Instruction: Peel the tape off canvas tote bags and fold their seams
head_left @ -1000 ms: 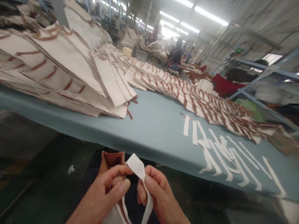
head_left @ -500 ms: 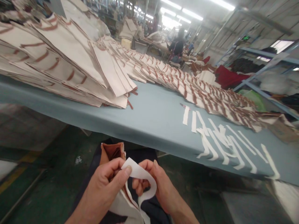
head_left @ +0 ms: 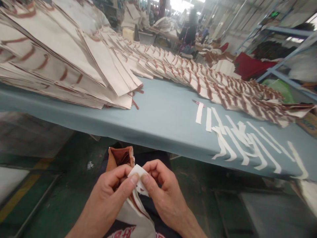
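Strip (head_left: 137,171), white, grasped by both hands; clock directions are taken from the hands.
Left hand (head_left: 109,195) and right hand (head_left: 167,195): each grip pinches the strip between thumb and fingers; its upper corner points to 12 o'clock, the visible part runs roughly 11 to 5 o'clock, and the remainder is hidden. Below, a canvas piece (head_left: 131,215) lies along 11 to 5 o'clock, brown-lined mouth toward 11. Cloth-covered blue-green desk (head_left: 170,109) spans beyond; green floor (head_left: 74,191) beneath; shelving (head_left: 289,31) at 2 o'clock. Count: one held strip; one canvas piece at the hands; one stack (head_left: 56,46) at 11 and one overlapping row (head_left: 188,71) at 1 o'clock; loose strips (head_left: 242,135) near 2 to 3 o'clock, overlapping, exact number unreadable.
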Available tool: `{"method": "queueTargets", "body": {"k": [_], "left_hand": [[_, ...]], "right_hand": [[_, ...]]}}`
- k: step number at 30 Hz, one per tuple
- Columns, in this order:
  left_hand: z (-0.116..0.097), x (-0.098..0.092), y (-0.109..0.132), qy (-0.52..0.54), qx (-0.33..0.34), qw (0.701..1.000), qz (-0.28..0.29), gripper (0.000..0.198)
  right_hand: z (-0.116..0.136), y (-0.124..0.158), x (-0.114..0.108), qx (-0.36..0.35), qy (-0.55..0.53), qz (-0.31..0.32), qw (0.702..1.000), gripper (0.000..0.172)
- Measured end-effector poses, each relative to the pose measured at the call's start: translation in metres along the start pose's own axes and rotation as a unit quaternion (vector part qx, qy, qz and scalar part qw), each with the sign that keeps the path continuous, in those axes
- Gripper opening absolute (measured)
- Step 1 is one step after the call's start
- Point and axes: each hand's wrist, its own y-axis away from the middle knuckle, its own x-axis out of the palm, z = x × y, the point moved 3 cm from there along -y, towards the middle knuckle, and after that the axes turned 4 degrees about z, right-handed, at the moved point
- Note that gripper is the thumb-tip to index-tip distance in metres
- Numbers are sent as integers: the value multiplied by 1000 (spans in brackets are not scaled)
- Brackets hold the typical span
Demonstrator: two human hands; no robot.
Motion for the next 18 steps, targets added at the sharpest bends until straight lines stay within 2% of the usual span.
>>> {"method": "queueTargets", "body": {"k": [3, 6, 8, 11, 13, 15, 17, 18], "left_hand": [[4, 0, -4, 12, -21, 1000, -2, 47], [12, -2, -9, 11, -26, 1000, 4, 49], [17, -4, -13, 9, -29, 1000, 2, 49], [19, -4, -17, 9, -30, 999, -10, 50], [17, -3, -19, 21, -33, 999, -23, 48], [16, -1, -22, 41, -37, 998, -37, 47], [17, -1, -26, 51, -34, 997, -37, 46], [18, -1, -28, 46, -29, 998, -27, 46]], "right_hand": [[-2, -1, -2, 15, -38, 5, 999, 60], [-3, -3, -4, 15, -45, 5, 999, 62], [-3, -5, -7, -20, -2, -31, 999, 56], [-5, -7, -10, -97, 107, -86, 986, 34], [-3, -8, -10, -180, 214, -114, 953, 22], [-1, -8, -9, -272, 323, -127, 897, 23], [1, -10, -9, -322, 404, -131, 846, 26], [2, -12, -10, -327, 431, -137, 830, 28]]}}
